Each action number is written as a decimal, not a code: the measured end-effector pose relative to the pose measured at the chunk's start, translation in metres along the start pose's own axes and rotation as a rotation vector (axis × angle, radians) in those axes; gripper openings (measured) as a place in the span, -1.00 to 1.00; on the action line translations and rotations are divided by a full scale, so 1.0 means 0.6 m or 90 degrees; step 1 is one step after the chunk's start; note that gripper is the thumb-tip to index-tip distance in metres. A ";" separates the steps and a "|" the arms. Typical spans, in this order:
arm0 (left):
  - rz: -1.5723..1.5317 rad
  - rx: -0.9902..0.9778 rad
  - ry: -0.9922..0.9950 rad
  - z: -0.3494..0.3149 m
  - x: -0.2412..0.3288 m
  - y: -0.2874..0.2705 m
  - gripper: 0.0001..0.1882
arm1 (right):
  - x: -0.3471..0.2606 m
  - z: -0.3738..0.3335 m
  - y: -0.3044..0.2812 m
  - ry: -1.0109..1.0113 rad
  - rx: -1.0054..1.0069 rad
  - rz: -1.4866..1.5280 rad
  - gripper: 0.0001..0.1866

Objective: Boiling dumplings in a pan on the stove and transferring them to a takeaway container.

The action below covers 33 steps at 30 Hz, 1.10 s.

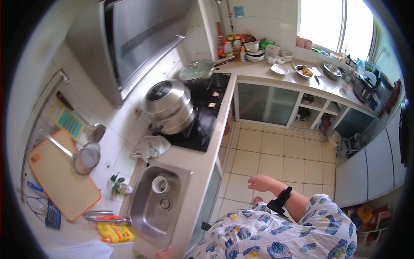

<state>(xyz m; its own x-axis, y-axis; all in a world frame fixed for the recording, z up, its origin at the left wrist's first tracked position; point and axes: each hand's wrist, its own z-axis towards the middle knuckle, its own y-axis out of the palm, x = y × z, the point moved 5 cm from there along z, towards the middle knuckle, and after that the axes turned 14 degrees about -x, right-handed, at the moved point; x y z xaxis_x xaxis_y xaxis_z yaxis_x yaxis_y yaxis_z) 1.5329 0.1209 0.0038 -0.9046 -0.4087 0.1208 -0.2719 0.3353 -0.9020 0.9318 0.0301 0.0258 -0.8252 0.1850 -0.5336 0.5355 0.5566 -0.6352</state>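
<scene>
My right hand [259, 183] hangs over the tiled floor in front of me, its fingers loosely bent and slightly apart, with nothing in them. A black strap [280, 201] is round that wrist. Only a bit of my left hand [164, 253] shows at the lower edge, beside the front rim of the counter; most of its fingers are hidden. Nearest to it is the steel sink [181, 203], where a white cup [160, 184] lies near the drain. A tap [108, 218] reaches over the sink from the left, above a yellow package [115, 233].
A steel steamer pot [167, 105] and a glass-lidded pan [197, 71] stand on the black hob [207, 125]. A grey cloth [151, 146] lies between hob and sink. A cutting board [64, 177] and strainer [86, 158] hang left. Bowls and a food dish [304, 72] sit on the far counter.
</scene>
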 end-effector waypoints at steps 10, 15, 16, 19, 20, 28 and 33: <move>-0.054 0.200 0.276 0.047 0.559 -0.012 -0.73 | 0.300 -0.149 -0.171 0.199 0.267 0.071 -0.58; -0.145 0.069 0.458 0.038 0.815 -0.055 -0.79 | 0.423 -0.173 -0.180 0.242 0.247 0.146 -0.60; -0.146 0.073 0.446 0.047 0.854 -0.063 -0.79 | 0.448 -0.161 -0.184 0.244 0.244 0.201 -0.61; -0.182 0.039 0.453 0.103 0.977 -0.095 -0.79 | 0.487 -0.125 -0.232 0.247 0.288 0.221 -0.61; -0.176 0.054 0.479 0.129 1.021 -0.106 -0.78 | 0.493 -0.108 -0.255 0.242 0.287 0.217 -0.61; -0.308 0.106 0.594 0.363 1.406 -0.203 -0.77 | 0.582 0.027 -0.460 0.248 0.361 0.228 -0.66; -0.150 0.112 0.422 0.565 1.542 -0.092 -0.52 | 0.562 0.124 -0.665 0.185 0.361 0.203 -0.68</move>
<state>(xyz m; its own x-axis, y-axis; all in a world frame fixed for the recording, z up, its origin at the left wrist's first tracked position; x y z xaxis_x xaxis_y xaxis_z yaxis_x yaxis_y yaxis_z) 0.8219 -0.5635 0.0250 -0.8526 0.1656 0.4957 -0.4777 0.1381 -0.8676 0.4532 -0.1897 0.0574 -0.5845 0.5216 -0.6215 0.7045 -0.0538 -0.7077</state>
